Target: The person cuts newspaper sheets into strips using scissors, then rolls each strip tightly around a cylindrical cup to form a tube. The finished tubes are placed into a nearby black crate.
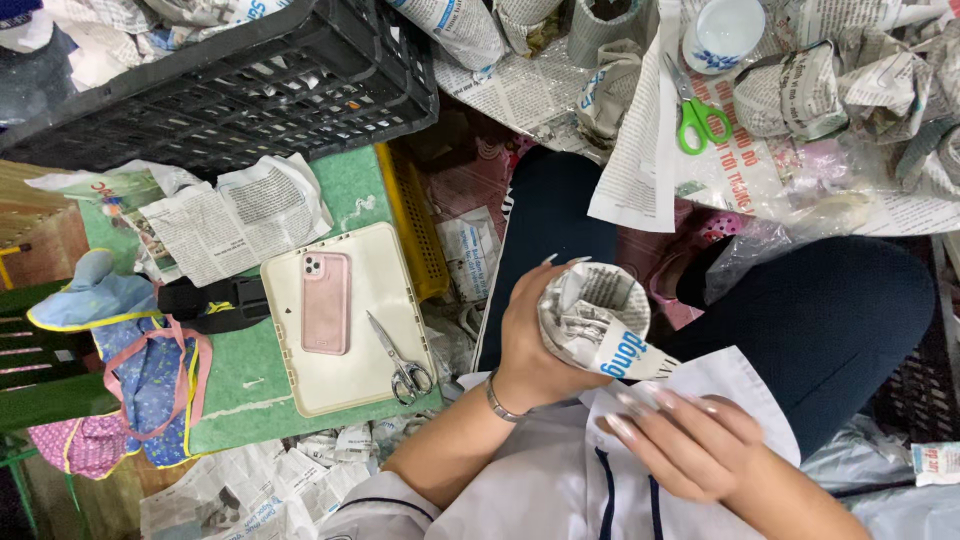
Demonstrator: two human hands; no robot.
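Head view, looking straight down. My left hand (pixel 535 345) has its grip wrapped around a newspaper-wrapped bundle (pixel 597 320), held over my lap, open end up; what's inside is hidden by crumpled paper. My right hand (pixel 690 440) rests just beside it at the bundle's lower end, fingers loose, grasping nothing, wrist cut off by the frame edge. Off to the left, a pink phone (pixel 326 302) and steel scissors (pixel 400 360) lie on a cream tray (pixel 385 270). Green-handled scissors (pixel 697 118) sit up top, near a white cup (pixel 722 32) partly cropped.
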